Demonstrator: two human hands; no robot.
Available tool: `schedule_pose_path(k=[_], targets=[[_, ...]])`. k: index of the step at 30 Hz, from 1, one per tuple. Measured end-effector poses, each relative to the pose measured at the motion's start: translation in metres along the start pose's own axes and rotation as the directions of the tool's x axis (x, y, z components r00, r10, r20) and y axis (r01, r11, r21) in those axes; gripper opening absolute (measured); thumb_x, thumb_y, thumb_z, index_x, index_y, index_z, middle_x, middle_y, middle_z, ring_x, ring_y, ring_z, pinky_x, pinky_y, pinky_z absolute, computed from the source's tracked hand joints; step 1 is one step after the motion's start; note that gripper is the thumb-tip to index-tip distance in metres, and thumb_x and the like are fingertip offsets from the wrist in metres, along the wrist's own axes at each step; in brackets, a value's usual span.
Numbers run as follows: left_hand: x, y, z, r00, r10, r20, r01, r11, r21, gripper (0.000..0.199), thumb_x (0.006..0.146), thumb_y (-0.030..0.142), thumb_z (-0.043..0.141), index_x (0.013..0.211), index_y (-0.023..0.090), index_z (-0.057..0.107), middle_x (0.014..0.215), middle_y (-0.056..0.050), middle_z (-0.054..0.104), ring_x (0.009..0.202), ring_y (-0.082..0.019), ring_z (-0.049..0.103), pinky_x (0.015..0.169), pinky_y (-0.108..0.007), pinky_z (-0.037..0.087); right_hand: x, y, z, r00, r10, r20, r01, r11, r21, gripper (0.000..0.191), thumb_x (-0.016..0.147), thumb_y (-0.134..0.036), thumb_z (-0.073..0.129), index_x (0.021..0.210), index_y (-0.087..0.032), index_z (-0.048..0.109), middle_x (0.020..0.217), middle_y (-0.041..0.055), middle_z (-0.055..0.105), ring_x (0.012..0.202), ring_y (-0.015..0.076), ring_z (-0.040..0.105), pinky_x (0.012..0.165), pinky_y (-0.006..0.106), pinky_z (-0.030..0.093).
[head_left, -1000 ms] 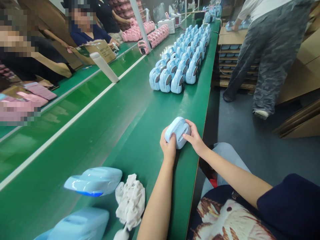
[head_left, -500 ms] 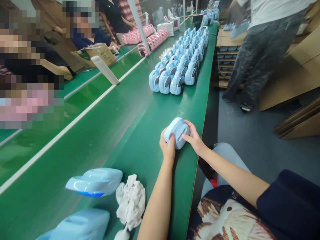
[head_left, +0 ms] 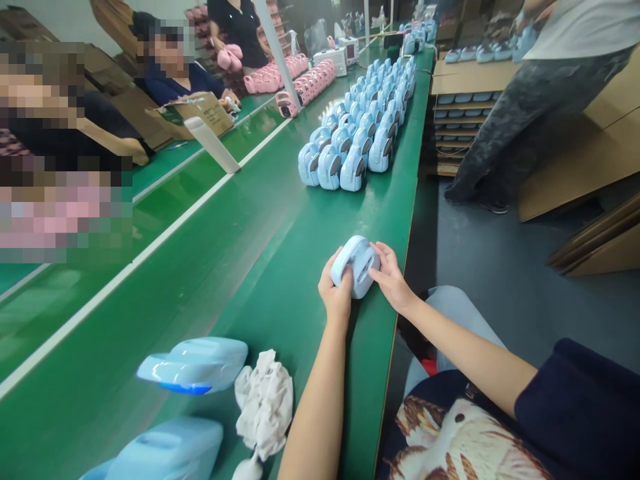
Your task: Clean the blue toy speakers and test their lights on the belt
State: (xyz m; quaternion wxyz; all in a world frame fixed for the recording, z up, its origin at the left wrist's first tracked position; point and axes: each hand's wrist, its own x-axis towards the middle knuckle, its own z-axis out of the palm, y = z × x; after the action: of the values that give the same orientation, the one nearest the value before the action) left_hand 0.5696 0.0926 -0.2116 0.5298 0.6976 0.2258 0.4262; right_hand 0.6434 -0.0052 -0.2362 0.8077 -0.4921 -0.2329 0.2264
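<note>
A light blue rounded plastic casing (head_left: 361,275) with a raised curved band and a slot in its face is held just above the green table. My left hand (head_left: 336,287) is closed around its left side, thumb on the front. At the right side, my right hand (head_left: 393,277) has its thumb by the slot and its fingers curled behind the edge. Left of my forearm lies a crumpled white cloth (head_left: 265,403). Two larger-looking light blue plastic pieces, one farther (head_left: 200,363) and one nearer (head_left: 165,453), rest beside the cloth.
Rows of blue casings (head_left: 343,143) with dark panels stand ahead on the green table (head_left: 240,267). Pink ones (head_left: 315,80) line the far side near a slanted white post (head_left: 213,145). Co-workers sit and stand at left; another person (head_left: 540,113) stands right by stacked trays (head_left: 457,123) and cardboard.
The casing has turned slightly, showing a gap under its band. My right fingers have shifted a little rightward. The person at right has leaned over; a far co-worker now holds something pink.
</note>
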Motion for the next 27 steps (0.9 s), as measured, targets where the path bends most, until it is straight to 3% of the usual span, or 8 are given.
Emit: schedule_pose_path(k=[6, 11, 17, 23, 27], targets=[[-0.002, 0.002, 0.003, 0.992, 0.128, 0.01, -0.129, 0.988, 0.09, 0.017, 0.08, 0.027, 0.061, 0.093, 0.019, 0.069, 0.112, -0.008, 0.068, 0.102, -0.023, 0.064, 0.094, -0.041, 0.048, -0.012, 0.003, 0.003, 0.982, -0.165, -0.093, 0.133, 0.949, -0.285, 0.023, 0.083, -0.039, 0.062, 0.095, -0.024, 0.049, 0.145, 0.0086, 0.036, 0.136, 0.0229, 0.031, 0.112, 0.043, 0.027], [-0.002, 0.003, 0.002, 0.988, 0.156, 0.023, -0.158, 0.979, 0.126, 0.017, 0.081, 0.027, 0.06, 0.093, 0.019, 0.068, 0.111, -0.008, 0.068, 0.102, -0.023, 0.063, 0.093, -0.04, 0.048, -0.016, -0.004, 0.005, 0.978, -0.184, -0.099, 0.127, 0.898, -0.421, 0.017, 0.086, -0.038, 0.058, 0.094, -0.023, 0.058, 0.143, 0.0081, 0.041, 0.134, 0.0239, 0.035, 0.112, 0.043, 0.027], [-0.001, 0.001, 0.002, 0.983, 0.181, 0.033, -0.184, 0.974, 0.135, 0.016, 0.082, 0.028, 0.061, 0.093, 0.019, 0.068, 0.111, -0.008, 0.067, 0.104, -0.023, 0.062, 0.094, -0.04, 0.048, -0.009, -0.017, 0.004, 0.992, 0.029, -0.127, -0.073, 0.93, -0.36, 0.02, 0.082, -0.039, 0.06, 0.087, -0.02, 0.062, 0.142, 0.0129, 0.042, 0.132, 0.0245, 0.038, 0.108, 0.041, 0.034], [-0.001, -0.001, 0.002, 0.982, 0.186, 0.034, -0.189, 0.973, 0.13, 0.014, 0.082, 0.027, 0.06, 0.091, 0.019, 0.068, 0.113, -0.008, 0.066, 0.106, -0.024, 0.061, 0.095, -0.041, 0.047, 0.0, -0.036, -0.001, 0.975, 0.185, -0.123, -0.219, 0.893, -0.393, 0.022, 0.071, -0.038, 0.069, 0.083, -0.02, 0.066, 0.137, 0.0138, 0.048, 0.136, 0.0262, 0.032, 0.112, 0.044, 0.023], [-0.002, 0.0, 0.003, 0.985, 0.168, 0.023, -0.17, 0.976, 0.138, 0.018, 0.082, 0.029, 0.06, 0.094, 0.019, 0.068, 0.114, -0.008, 0.066, 0.107, -0.023, 0.061, 0.096, -0.04, 0.046, 0.006, -0.039, 0.001, 0.957, 0.245, -0.158, -0.285, 0.899, -0.333, 0.01, 0.068, -0.032, 0.068, 0.071, -0.022, 0.067, 0.114, 0.0089, 0.065, 0.137, 0.0276, 0.029, 0.113, 0.048, 0.015]])
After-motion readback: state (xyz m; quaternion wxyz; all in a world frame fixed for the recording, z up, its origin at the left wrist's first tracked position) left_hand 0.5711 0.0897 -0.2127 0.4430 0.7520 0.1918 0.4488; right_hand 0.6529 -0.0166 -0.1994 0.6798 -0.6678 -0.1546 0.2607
